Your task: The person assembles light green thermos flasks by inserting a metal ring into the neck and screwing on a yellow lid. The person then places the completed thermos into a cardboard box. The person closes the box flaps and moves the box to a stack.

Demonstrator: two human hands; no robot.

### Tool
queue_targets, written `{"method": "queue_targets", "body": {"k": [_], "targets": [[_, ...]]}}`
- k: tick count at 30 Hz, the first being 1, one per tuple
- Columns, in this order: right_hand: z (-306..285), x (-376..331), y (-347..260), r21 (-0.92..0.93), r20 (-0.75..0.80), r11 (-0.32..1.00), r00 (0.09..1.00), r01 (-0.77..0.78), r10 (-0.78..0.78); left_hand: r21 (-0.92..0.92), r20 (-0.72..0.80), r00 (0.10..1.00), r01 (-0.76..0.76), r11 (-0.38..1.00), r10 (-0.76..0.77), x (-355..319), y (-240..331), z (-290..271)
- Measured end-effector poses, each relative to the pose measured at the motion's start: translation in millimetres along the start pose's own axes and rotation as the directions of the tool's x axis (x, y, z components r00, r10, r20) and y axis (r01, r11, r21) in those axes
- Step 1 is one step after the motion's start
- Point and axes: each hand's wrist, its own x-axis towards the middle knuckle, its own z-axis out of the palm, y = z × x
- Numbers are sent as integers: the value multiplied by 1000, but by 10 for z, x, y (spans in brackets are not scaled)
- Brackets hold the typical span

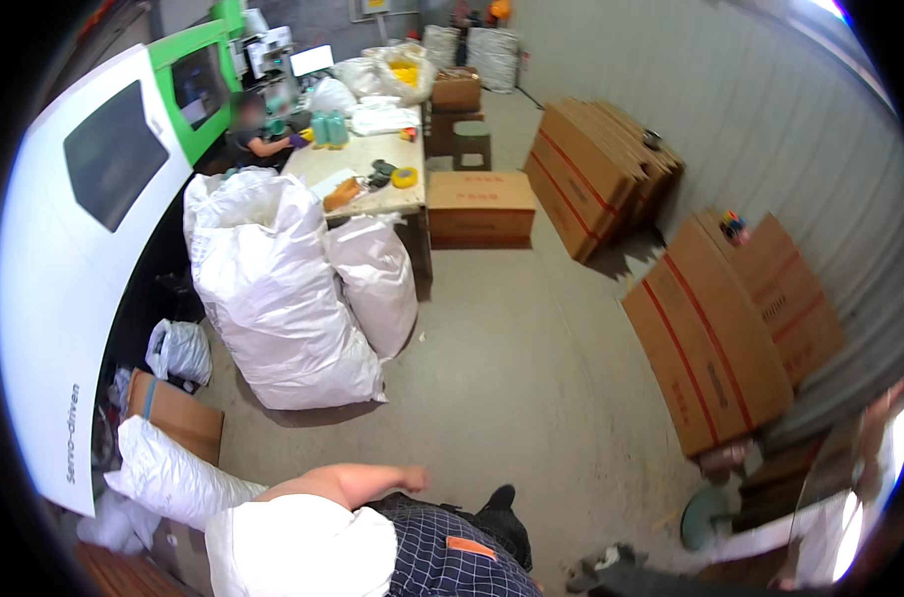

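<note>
My left arm reaches across the lower middle of the view from a white sleeve. At its end, my left hand (413, 479) is loosely curled above the grey floor, and no object shows in it. Below it is dark checked clothing (437, 545) with an orange strip (470, 547) on it. A dark shoe (504, 499) shows just beyond. My right hand is out of view. Near my left arm lies a stuffed white sack (179, 481). Ahead stand a large white sack (273, 298) and a smaller one (374, 274).
A work table (382, 149) holds yellow tape (404, 177), bottles and bags; a co-worker (258, 134) sits at its left. A white-and-green machine (49, 249) lines the left. Flattened cartons (706, 343) lean along the right wall, with a closed carton (482, 209) near the table.
</note>
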Motion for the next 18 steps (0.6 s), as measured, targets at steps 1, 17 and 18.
{"method": "queue_targets", "body": {"k": [1, 17, 18], "targets": [[-247, 248, -219, -11, 2, 1000, 1000, -27, 27, -35, -116, 992, -47, 998, 42, 22, 110, -97], [-1477, 4225, -5752, -85, -90, 881, 877, 465, -472, -461, -364, 748, 374, 805, -555, 1279, 57, -2635], [-1360, 4236, -5698, -100, -53, 922, 923, 374, -380, -455, -338, 779, 356, 816, -528, 1418, 91, -2987]]}}
